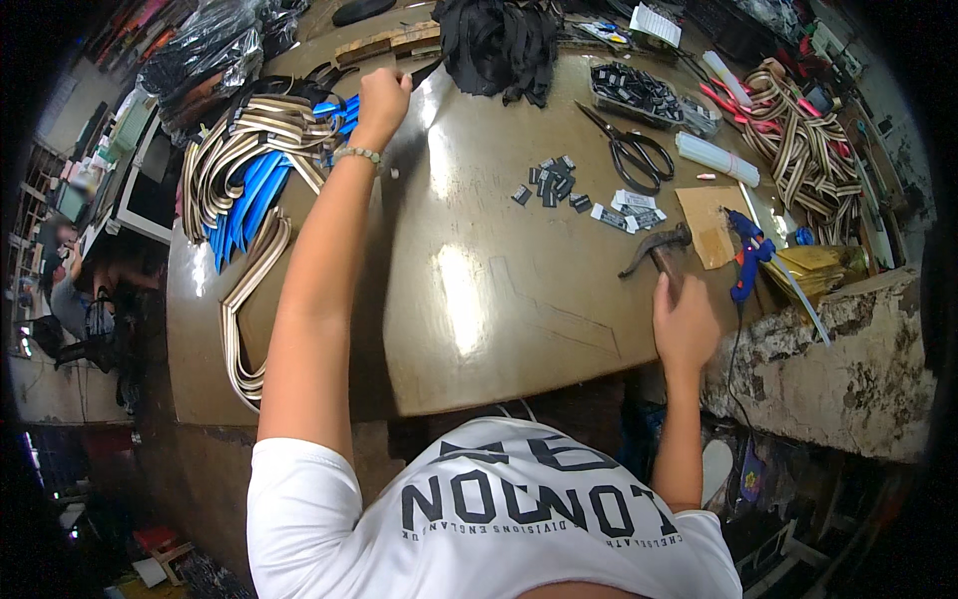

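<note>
My left hand (384, 98) is closed at the far side of the table, beside a pile of black straps (497, 50). One black strap (427, 73) runs from that pile to my fist; its end is hidden by my fingers. At the right, my right hand (685, 321) grips the wooden handle of a hammer (659, 245), its dark metal head above the tabletop. Just beyond the hammer lie white-and-black labels (631, 212) and several small black pieces (551, 182). Left of my left forearm are striped webbing straps (261, 125) with blue strips (261, 185) among them.
Black-handled scissors (639, 155) lie open near a clear tub of small black parts (639, 95). A blue glue gun (743, 255) rests by brown cardboard (707, 225), close to white glue sticks (717, 158). More striped straps (798, 150) are heaped at the right. Pencil outlines mark the tabletop (479, 349).
</note>
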### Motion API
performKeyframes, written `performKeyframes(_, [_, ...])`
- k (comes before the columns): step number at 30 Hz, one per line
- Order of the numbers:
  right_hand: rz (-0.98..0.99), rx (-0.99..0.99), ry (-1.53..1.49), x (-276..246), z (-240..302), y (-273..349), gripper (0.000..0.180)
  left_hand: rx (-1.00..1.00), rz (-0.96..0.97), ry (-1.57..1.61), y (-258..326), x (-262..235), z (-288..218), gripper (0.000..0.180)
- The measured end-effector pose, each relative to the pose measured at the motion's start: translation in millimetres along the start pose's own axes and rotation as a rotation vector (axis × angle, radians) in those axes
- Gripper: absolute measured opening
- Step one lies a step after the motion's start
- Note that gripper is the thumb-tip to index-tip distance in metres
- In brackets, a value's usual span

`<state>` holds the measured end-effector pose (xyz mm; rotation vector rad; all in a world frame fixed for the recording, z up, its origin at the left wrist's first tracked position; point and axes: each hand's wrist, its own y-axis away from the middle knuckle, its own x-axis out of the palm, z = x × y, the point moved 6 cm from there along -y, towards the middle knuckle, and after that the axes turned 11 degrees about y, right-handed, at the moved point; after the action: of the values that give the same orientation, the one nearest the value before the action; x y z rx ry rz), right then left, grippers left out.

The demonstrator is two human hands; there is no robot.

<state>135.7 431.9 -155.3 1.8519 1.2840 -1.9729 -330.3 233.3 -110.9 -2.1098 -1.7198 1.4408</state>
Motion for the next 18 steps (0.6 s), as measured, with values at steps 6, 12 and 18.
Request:
performKeyframes(6, [-0.059,-0.029,0.004,-1,0,3,0.033,-0.122,-0.047,0.13,73,-56,-6,0.028])
performKeyframes(12, [0.001,-0.078,0.064,5,3,-1,0.033,-0.138,-0.006,-0.182,130,-84,10,0.028])
performKeyframes(18, [-0.021,-0.08,0.027,0,2,0,0.034,0.039,-0.189,-0.003,99,-105,5,0.026])
